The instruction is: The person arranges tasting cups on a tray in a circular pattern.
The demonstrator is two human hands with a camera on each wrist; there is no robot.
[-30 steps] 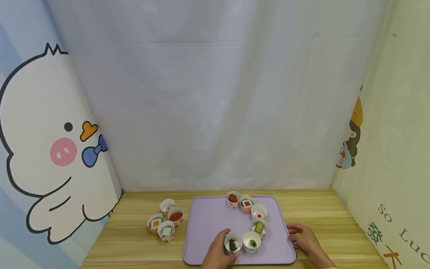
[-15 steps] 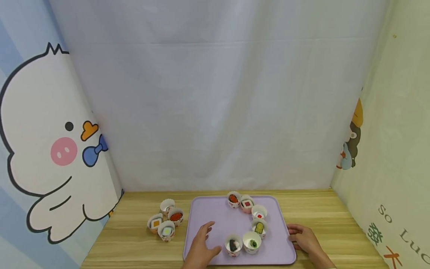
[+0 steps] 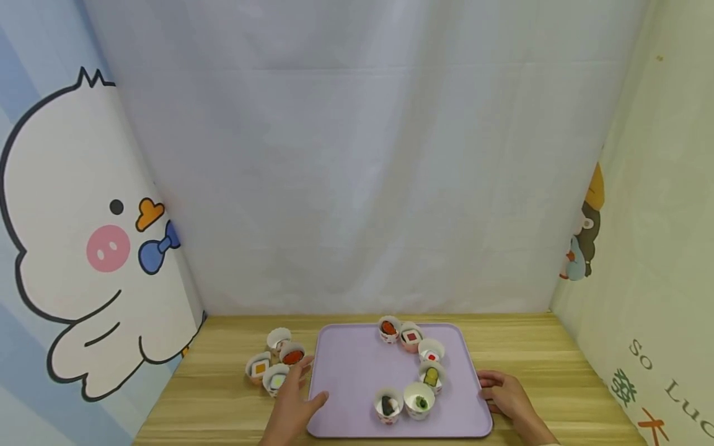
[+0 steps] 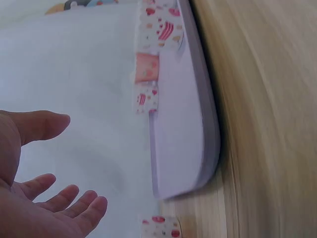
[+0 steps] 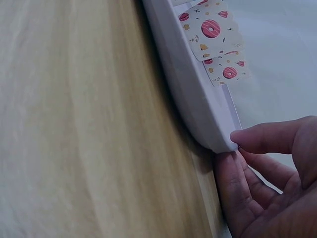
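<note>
My left hand [image 3: 294, 402], fingers spread and thumb out, hovers over the left edge of the lilac tray [image 3: 351, 371], beside a group of paper cups. The closest is a cup with a pale green and white piece [image 3: 273, 381], partly hidden by the fingers. A cup with orange-red filling [image 3: 292, 355] sits just behind. Nothing is in the left hand. At the tray's right edge, my right hand [image 3: 507, 396] pinches the rim; in the right wrist view, the thumb [image 5: 267, 138] lies on top and fingers sit below.
On the tray, several paper cups form a curve, from a cup with an orange-red piece [image 3: 388, 329] to a cup with a black-and-white piece [image 3: 388, 406]. Another cup [image 3: 259, 368] stands on the wooden table [image 3: 195, 409]. A white curtain [image 3: 357, 186] closes the back.
My left hand has let go of the cup with the black-and-white piece and moved left, to the cups beside the tray. The right hand stays at the tray's edge.
</note>
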